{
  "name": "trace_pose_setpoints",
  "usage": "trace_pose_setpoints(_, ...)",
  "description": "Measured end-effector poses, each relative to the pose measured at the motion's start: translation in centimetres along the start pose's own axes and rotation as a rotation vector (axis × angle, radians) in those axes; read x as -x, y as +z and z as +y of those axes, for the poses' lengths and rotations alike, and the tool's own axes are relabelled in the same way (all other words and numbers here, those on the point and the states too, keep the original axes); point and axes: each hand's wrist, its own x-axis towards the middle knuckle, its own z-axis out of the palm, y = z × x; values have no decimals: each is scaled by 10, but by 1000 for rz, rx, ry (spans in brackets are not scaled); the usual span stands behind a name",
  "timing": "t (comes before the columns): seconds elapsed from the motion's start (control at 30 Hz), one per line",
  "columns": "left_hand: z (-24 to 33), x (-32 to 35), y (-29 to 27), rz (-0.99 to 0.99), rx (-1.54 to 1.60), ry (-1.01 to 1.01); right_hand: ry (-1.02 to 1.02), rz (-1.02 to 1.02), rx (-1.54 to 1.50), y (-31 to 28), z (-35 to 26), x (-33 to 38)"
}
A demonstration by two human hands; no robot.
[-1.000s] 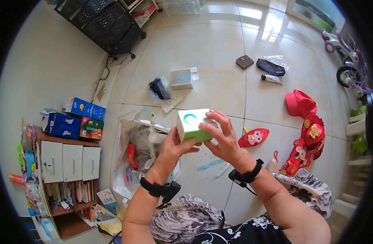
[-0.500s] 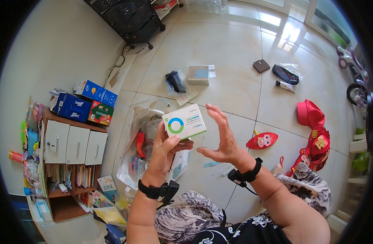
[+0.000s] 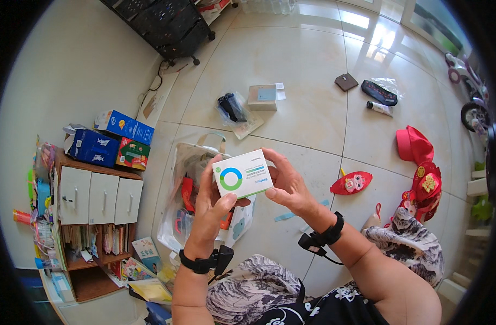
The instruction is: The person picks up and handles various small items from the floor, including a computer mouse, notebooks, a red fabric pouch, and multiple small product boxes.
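head view: a small white box point(image 3: 242, 174) with a blue-green ring on its face is being held up between both hands, above a clear plastic bag point(image 3: 189, 195) lying on the tiled floor point(image 3: 307, 114). it is being pinched from below by the left hand point(image 3: 211, 208), thumb on its lower edge, and gripped at its right end by the curled fingers of the right hand point(image 3: 287, 186).

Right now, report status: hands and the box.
Left hand and right hand both grip the small white box. Ring-logo face up. Nothing blocking; clear bag below.
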Motion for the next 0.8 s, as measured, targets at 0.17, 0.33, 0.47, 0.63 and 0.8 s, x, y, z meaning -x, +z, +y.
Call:
trace_pose_setpoints(0.17,-1,-2,0,-18,-1,4,-4,-5,18,-3,4,0)
trace_pose_setpoints(0.33,-4,-4,-1,35,-48,45,9,64,-85,-12,11,-3)
trace_pose_setpoints(0.47,-9,-7,-17,98,-151,48,174,25,-30,-20,9,-6)
trace_pose_setpoints(0.63,-19,-14,-25,161,-143,-86,514,-135,-21,-17,12,-4)
trace_pose_setpoints(0.8,-32,-18,-28,241,-144,25,445,17,-353,1,23,2)
